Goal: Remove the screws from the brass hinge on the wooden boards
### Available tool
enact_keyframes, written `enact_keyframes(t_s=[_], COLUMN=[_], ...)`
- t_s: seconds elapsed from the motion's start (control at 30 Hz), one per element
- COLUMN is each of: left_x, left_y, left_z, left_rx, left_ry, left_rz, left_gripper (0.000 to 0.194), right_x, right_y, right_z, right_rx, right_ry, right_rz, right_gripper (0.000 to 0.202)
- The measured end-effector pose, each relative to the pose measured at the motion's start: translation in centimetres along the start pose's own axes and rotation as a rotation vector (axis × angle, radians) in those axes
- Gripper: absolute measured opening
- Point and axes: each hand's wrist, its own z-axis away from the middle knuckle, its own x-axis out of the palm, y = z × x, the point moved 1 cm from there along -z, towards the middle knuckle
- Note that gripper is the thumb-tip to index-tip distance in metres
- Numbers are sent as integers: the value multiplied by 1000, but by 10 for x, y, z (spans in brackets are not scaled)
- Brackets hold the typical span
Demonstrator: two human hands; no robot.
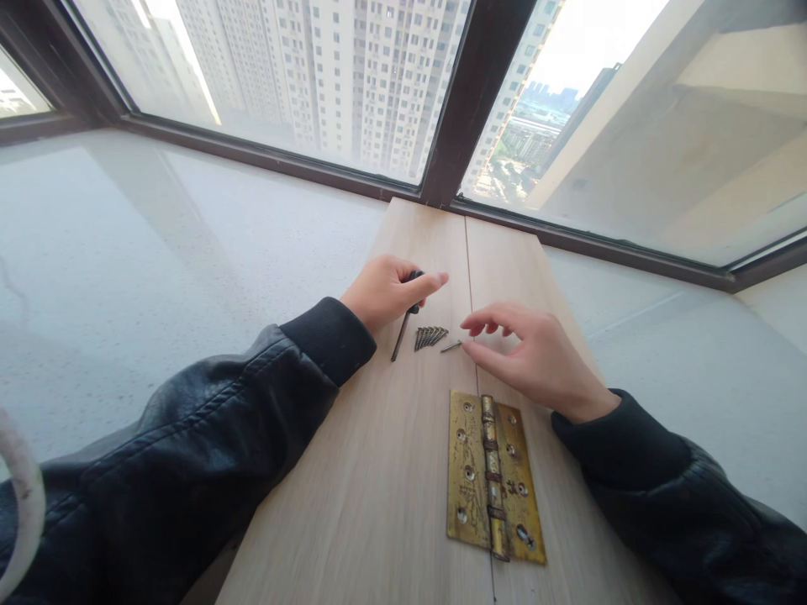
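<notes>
My left hand (396, 292) is closed round the black handle of a screwdriver (399, 336), whose shaft slants down toward the board; the thumb sticks out to the right. Beside the shaft several screws (431, 338) lie in a tight row on the wooden board. A single screw (450, 345) lies apart from them, its head close to the thumb tip of my right hand (514, 340). Thumb and fingers there are spread, with nothing gripped between them. Nearer to me, a worn brass hinge (495, 479) lies unfolded across the seam of the board, with screw holes in both leaves.
The pale wooden board (353, 504) runs up to a dark window frame (441, 109). White speckled sill (157, 252) extends on both sides. A whitish curved object (25, 496) shows at the left edge. Tall buildings stand outside the glass.
</notes>
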Motion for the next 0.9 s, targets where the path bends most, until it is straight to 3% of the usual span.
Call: enact_keyframes(t_s=[0.27, 0.4, 0.53, 0.77, 0.9], left_x=[-2, -8, -10, -7, -8], left_y=[-2, -4, -5, -5, -5], left_z=[-2, -4, -4, -3, -3], left_rx=[-11, -44, -50, -36, -25], left_ry=[29, 74, 106, 111, 107], left_rz=[70, 145, 211, 253, 253], left_gripper=[42, 43, 44, 43, 43], right_x=[-6, -10, -3, 11, 7], right_y=[2, -9, -23, -21, -22], right_z=[-2, -18, -41, -61, -59], right_rx=[-145, -275, -399, -425, -418], right_ry=[-162, -168, -256, -342, -268], right_rz=[-27, -46, 0, 32, 24], right_gripper=[9, 10, 12, 12, 17])
